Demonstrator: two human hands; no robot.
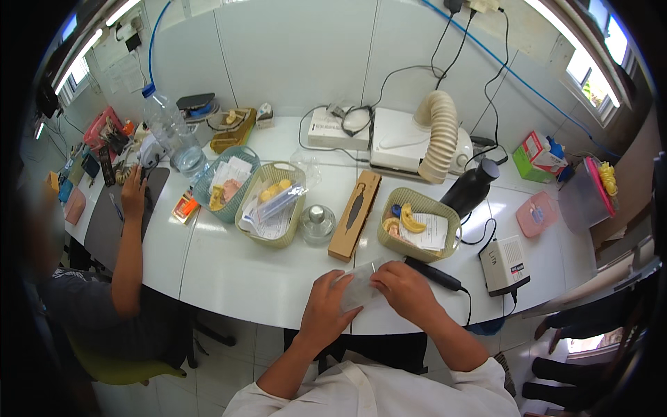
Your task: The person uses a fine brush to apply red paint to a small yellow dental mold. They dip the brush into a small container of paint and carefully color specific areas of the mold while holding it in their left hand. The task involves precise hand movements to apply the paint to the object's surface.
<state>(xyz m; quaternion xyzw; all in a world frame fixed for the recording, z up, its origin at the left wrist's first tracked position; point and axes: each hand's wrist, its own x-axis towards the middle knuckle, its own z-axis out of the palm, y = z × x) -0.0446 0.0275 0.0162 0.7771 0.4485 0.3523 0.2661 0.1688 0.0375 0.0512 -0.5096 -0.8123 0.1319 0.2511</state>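
My left hand and my right hand together grip a small clear plastic bag just above the near edge of the white table. Each hand pinches one side of the bag. What is inside the bag cannot be made out. A black handheld tool with a cord lies right behind my right hand. Beyond it stands an olive woven basket with yellow dental casts and a paper slip.
A wooden box, a small glass jar, two more baskets, a water bottle, a ribbed suction hose, a white control box and a pink case fill the table. Another person's arm rests at the left.
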